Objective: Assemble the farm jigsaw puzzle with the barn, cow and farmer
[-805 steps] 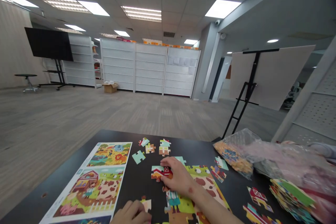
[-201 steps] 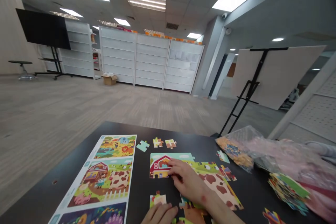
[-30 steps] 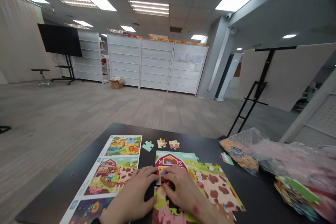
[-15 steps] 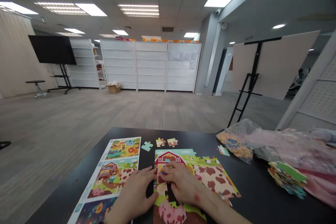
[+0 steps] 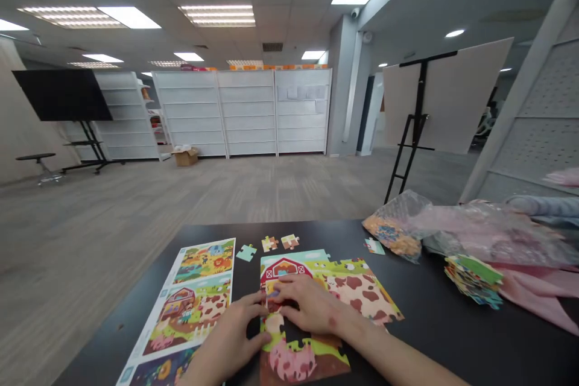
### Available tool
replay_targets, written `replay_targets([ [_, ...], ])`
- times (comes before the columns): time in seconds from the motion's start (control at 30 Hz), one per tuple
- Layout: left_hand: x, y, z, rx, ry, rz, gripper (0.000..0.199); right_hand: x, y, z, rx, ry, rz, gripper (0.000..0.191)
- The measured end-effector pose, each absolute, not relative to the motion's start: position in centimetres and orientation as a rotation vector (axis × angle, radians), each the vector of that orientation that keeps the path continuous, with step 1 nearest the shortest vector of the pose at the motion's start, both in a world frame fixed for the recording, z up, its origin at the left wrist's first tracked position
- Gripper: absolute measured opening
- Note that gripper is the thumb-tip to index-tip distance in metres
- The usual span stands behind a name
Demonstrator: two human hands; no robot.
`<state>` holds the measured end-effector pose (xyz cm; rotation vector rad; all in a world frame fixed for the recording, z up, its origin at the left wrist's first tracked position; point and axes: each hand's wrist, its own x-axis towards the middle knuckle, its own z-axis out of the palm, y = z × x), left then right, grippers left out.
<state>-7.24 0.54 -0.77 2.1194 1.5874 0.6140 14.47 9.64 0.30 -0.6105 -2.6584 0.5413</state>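
Observation:
A partly assembled jigsaw puzzle (image 5: 362, 292) with a red barn, a spotted cow and a pink pig lies on the black table, with a dark gap in its middle. My right hand (image 5: 307, 304) rests on the barn area, fingers stretched out and touching the pieces; it hides part of the picture. At the puzzle's left edge is my left hand (image 5: 235, 335), fingers apart, fingertips against the border. Under and beside it lies a printed picture sheet (image 5: 154, 313), whose middle picture shows the same farm scene.
Loose puzzle pieces (image 5: 270, 243) lie beyond the puzzle, and another piece (image 5: 374, 246) sits at its upper right. On the right are a clear bag of pieces (image 5: 393, 229), a stack of pieces (image 5: 474, 277) and pink plastic wrapping (image 5: 479, 229). An easel-like stand (image 5: 407, 145) stands behind.
The camera view has turned slightly to the right, so things sit further left in the picture. My right hand has shifted slightly on the puzzle, and more of the middle gap shows.

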Motion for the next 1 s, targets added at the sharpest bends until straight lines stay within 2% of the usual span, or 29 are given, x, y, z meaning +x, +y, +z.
replay_targets([
  [0.2,-7.5,0.3,-0.8,2.252,1.598,0.499,0.042,14.2,9.7,-0.6,-0.615,-2.635,0.526,0.021],
  [0.37,-8.4,1.3,-3.7,2.414,1.54,0.421,0.053,14.4,9.1,-0.5,-0.636,-2.603,0.489,0.023],
  [0.6,-7.6,2.7,-5.0,2.471,1.554,0.384,0.041,14.1,9.8,-0.2,-0.527,-2.656,0.566,0.026],
  [0.73,-6.3,2.3,-3.6,2.408,1.64,0.392,0.034,13.4,13.6,0.0,-0.769,-2.538,0.542,0.04],
  [0.8,-5.7,2.2,-2.9,2.354,1.69,0.407,0.028,12.7,16.5,0.1,-0.872,-2.504,0.513,0.035],
  [0.87,-5.2,2.1,-2.3,2.303,1.725,0.394,0.025,11.6,19.2,0.2,-0.919,-2.525,0.492,0.02],
  [1.0,-4.7,2.2,-1.8,2.261,1.742,0.344,0.029,8.3,21.6,0.4,-0.972,-2.602,0.428,0.031],
])
